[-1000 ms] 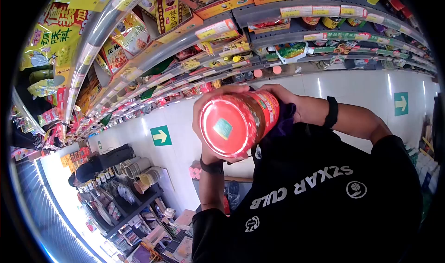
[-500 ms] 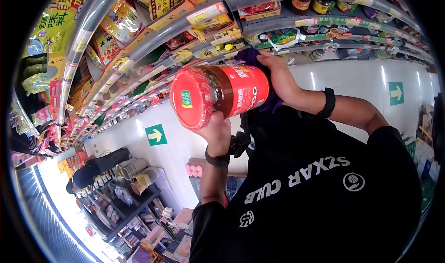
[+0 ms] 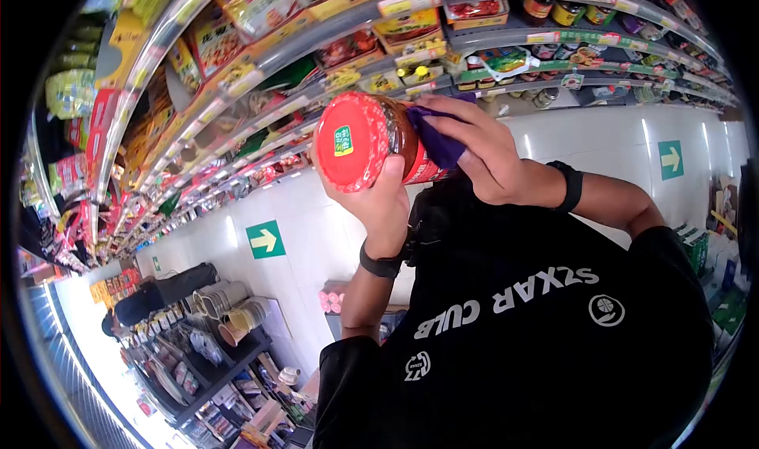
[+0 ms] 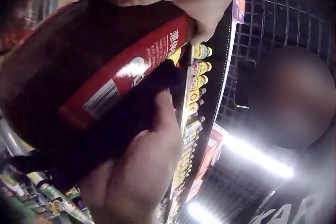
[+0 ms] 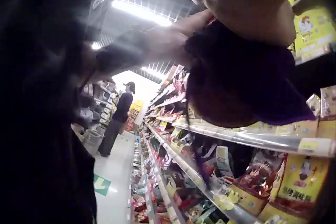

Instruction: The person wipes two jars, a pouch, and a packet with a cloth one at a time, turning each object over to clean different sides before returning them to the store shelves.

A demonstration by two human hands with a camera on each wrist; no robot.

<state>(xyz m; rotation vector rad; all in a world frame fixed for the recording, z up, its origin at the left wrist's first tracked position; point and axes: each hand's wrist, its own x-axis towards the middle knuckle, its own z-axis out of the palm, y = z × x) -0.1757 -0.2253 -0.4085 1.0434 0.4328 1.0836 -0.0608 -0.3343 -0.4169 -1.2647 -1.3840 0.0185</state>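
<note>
My left fingers (image 3: 390, 174) grip the red-lidded sauce jar (image 3: 386, 139) at its lid end, and my nearly straight right fingers (image 3: 466, 133) have moved the purple cloth (image 3: 439, 145) beneath them from its base towards its label (image 3: 417, 168), apparently wiping there.

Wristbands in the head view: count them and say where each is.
2: one black wristband worn just behind the left hand, the other black wristband just behind the right hand. No third seems hidden.
</note>
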